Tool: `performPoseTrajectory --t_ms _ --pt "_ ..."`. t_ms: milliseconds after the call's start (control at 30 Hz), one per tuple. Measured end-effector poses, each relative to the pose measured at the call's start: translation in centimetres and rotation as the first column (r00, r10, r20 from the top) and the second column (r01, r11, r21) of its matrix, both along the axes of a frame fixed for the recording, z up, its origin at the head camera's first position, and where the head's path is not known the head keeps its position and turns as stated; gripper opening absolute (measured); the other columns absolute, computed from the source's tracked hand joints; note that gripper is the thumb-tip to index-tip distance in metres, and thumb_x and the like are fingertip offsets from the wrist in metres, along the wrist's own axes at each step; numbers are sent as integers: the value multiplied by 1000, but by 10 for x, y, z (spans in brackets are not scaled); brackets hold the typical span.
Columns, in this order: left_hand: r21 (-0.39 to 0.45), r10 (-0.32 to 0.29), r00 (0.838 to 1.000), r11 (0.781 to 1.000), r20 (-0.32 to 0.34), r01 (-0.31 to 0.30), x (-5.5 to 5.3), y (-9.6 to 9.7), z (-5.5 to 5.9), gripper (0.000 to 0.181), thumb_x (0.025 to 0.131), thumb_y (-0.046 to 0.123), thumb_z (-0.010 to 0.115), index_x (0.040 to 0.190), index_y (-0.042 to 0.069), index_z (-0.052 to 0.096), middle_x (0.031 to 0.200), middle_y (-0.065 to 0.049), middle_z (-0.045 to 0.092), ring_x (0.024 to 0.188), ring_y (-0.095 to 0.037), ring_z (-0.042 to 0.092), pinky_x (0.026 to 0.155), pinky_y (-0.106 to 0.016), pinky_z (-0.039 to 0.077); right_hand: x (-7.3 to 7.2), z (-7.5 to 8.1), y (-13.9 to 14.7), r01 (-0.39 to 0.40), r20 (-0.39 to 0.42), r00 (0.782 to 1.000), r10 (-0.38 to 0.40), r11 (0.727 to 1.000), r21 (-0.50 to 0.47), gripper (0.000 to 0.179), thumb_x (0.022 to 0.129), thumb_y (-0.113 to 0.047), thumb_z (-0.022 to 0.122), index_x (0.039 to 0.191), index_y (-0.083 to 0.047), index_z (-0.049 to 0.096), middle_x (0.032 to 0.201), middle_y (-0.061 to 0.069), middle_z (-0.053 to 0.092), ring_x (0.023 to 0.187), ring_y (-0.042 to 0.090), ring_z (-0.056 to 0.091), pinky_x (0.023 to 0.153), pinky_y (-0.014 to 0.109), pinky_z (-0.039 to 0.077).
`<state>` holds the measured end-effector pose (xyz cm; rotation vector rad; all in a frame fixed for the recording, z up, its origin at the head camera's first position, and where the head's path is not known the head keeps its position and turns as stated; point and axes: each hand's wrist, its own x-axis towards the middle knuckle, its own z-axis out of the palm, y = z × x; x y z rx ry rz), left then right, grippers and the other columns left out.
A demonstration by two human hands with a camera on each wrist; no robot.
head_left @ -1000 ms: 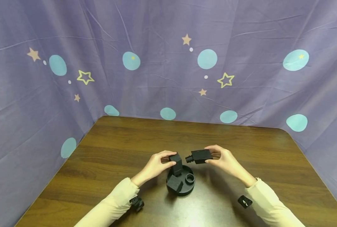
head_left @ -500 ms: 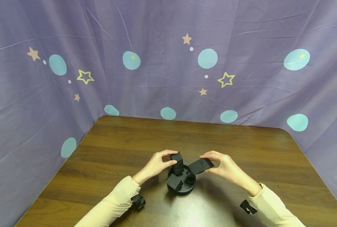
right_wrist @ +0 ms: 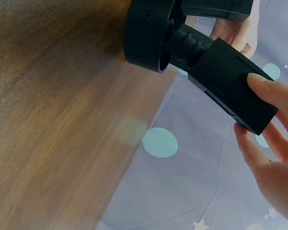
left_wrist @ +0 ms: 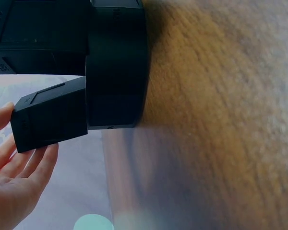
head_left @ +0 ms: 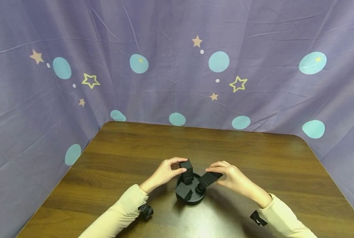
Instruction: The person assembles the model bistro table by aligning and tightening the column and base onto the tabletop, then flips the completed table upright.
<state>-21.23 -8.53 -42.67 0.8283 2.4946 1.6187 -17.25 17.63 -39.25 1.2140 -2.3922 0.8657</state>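
A round black base [head_left: 195,201] sits on the table with black box-shaped pieces standing on it. My left hand [head_left: 165,171] grips the top of one upright block [head_left: 187,172] at the base's far side. In the left wrist view, thumb and fingers hold opposite sides of that block [left_wrist: 50,117]. Pinched by my right hand [head_left: 232,178] is another black block [head_left: 209,179], tilted down to the left. Its ribbed, screw-like neck [right_wrist: 189,44] points into the base [right_wrist: 145,38] in the right wrist view. A third block [head_left: 183,191] stands untouched at the near left of the base.
The brown wooden table [head_left: 129,145] extends around the base. Behind it and at the sides hangs a purple curtain [head_left: 165,99] with stars and dots. Small black devices, one by each wrist, hang at the left [head_left: 146,211] and right [head_left: 258,218] sleeves.
The block in my right hand has moved left and down from beside the base, turning from nearly level to tilted, its neck now at the round socket. My left hand stays nearly still.
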Motion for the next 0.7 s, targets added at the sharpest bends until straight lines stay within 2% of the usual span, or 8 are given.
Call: performPoseTrajectory --t_ms 333,533,700 --pt "-11 -2 1000 1000 -7 2 0 0 -1 35 81 17 64 114 7 59 110 -10 59 91 -20 60 79 -26 49 0 -4 -8 -71 -29 997 73 995 68 42 62 5 74 102 -4 65 99 4 59 92 18 53 77 30 49" --pt "-11 -1 1000 1000 4 1 0 0 0 35 81 16 64 114 7 59 110 -10 59 90 -19 60 78 -25 49 1 -5 -12 -90 11 996 89 992 91 38 66 3 73 103 -2 65 101 4 58 94 18 53 79 29 48" --pt "1 -8 1000 1000 5 8 0 -1 0 35 81 16 64 114 5 59 110 -11 59 90 -20 60 78 -24 48 3 -2 -16 -111 85 991 105 991 76 41 66 7 71 106 2 62 104 8 59 96 22 55 80 32 48"
